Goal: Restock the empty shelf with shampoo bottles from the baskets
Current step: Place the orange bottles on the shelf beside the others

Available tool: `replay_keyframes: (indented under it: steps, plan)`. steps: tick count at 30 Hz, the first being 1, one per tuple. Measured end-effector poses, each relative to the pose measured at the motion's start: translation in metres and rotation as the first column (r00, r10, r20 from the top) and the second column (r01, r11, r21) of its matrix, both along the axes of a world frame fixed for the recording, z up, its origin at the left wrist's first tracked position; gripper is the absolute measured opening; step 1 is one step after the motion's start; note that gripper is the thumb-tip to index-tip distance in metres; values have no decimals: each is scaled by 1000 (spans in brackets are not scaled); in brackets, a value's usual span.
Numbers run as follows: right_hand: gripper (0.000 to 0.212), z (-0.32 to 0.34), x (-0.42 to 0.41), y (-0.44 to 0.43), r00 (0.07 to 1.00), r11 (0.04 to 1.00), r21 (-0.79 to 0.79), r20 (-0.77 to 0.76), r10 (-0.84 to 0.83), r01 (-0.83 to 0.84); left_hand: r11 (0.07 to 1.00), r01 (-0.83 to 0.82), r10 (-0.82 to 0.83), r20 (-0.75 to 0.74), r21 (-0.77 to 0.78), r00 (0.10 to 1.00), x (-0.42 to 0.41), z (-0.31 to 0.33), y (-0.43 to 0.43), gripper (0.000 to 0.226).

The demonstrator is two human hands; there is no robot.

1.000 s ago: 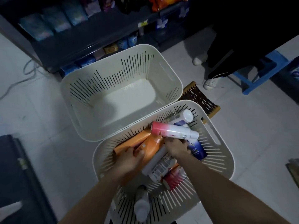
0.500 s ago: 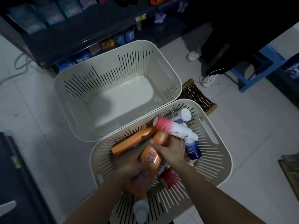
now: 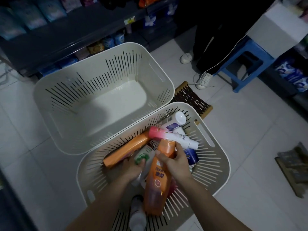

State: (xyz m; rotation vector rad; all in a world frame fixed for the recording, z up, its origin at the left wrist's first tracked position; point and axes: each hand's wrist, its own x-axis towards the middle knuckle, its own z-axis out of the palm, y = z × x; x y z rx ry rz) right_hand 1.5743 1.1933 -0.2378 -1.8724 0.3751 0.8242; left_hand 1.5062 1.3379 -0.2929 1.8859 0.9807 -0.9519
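A near cream basket (image 3: 221, 165) on the floor holds several shampoo bottles. My right hand (image 3: 175, 162) grips the cap end of an orange bottle (image 3: 156, 182), lifted above the pile. My left hand (image 3: 131, 169) reaches under it and holds a white bottle with a green cap (image 3: 141, 158). A second orange bottle (image 3: 125, 151), a pink-and-white Dove bottle (image 3: 173, 136), a white-capped bottle (image 3: 178, 120) and a dark blue bottle (image 3: 191, 155) lie in the same basket. The far cream basket (image 3: 55, 90) has nothing in it. A dark shelf (image 3: 71, 33) runs along the top left.
A person in dark trousers and white shoes (image 3: 203, 79) stands at the upper right beside a blue stool (image 3: 241, 69). A woven wooden rack (image 3: 191, 99) lies behind the near basket. Packaged goods fill the lower shelf. A broom-like item (image 3: 293, 167) lies right.
My right hand has taken the orange bottle by its cap and raised it. My left hand let go of that bottle and moved onto the green-capped white bottle. The view shifted slightly.
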Motion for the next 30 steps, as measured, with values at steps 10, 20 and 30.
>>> replay_keyframes:
  steps: [10, 20, 30]
  plan:
    - [35, 9, 7, -11, 994, 993, 105, -101, -51, 62, 885, -285, 271, -90, -369, 958, 9, 6, 15, 83]
    - [37, 19, 13, -12, 982, 979, 153, -152, -110, 133, 818, -325, 291, -147, -474, 946, -28, 59, 39, 61]
    - [42, 75, 18, -16, 995, 961, 275, -98, -7, 34, 669, -315, 530, 135, -673, 837, -45, 134, 23, 64]
